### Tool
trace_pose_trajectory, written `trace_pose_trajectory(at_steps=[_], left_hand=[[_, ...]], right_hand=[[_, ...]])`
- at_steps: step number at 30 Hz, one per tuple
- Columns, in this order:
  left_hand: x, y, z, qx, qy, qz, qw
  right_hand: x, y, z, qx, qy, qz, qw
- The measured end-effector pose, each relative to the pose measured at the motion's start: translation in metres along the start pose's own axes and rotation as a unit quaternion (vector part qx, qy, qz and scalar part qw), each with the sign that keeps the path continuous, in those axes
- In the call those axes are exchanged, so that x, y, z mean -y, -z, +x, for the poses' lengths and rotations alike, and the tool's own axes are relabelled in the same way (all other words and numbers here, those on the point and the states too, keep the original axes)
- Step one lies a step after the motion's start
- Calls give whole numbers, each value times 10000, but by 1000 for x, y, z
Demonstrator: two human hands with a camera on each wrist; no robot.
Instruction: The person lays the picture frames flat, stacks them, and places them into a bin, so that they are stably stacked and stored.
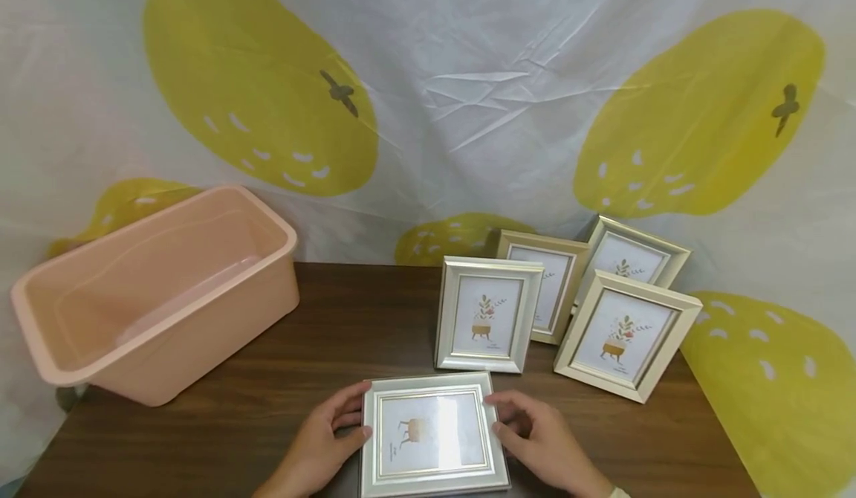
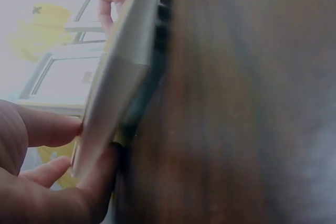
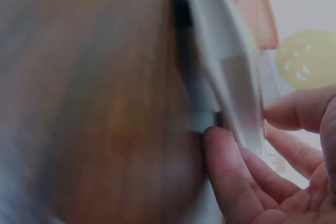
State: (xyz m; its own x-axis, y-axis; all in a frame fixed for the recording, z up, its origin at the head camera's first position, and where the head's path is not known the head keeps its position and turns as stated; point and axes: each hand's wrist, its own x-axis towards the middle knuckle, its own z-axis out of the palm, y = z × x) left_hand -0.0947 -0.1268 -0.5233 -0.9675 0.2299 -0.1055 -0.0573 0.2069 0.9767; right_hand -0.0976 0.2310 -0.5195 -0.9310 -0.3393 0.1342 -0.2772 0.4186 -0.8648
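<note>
Both hands are at a silver-white picture frame [image 1: 435,435] near the front edge of the table, its picture facing up and turned sideways. Along its left edge, my left hand [image 1: 324,438] grips with thumb and fingers at the rim. Opposite it, the right edge is held by my right hand [image 1: 535,438]. The left wrist view shows the pale side of the picture frame [image 2: 118,69] between the fingers, slightly blurred. From the right wrist, the fingers curl about the other side of the picture frame [image 3: 231,61]. Glare covers part of the glass.
Behind the hands stand a silver-white frame [image 1: 490,264], a tan frame [image 1: 575,249], a silver-gold frame [image 1: 678,260] and a cream frame [image 1: 628,390]. A pink plastic bin [image 1: 200,334] sits at the left on the dark wooden table [image 1: 354,312]. A lemon-print cloth [image 1: 468,149] hangs behind.
</note>
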Motion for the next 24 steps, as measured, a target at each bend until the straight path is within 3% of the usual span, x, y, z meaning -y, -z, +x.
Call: trace_pose_trajectory(at_steps=[5,12,24], left_hand=[[-3,1,2,46,96,45,9999],[-3,2,4,104,211,190,9995],[-7,2,2,-283,617,684,9953]], right_hand=[[0,4,4,161,146,-75,9997],[-2,6,5,283,-76,4,9996],[-8,3,9,187,32,-40,9998]])
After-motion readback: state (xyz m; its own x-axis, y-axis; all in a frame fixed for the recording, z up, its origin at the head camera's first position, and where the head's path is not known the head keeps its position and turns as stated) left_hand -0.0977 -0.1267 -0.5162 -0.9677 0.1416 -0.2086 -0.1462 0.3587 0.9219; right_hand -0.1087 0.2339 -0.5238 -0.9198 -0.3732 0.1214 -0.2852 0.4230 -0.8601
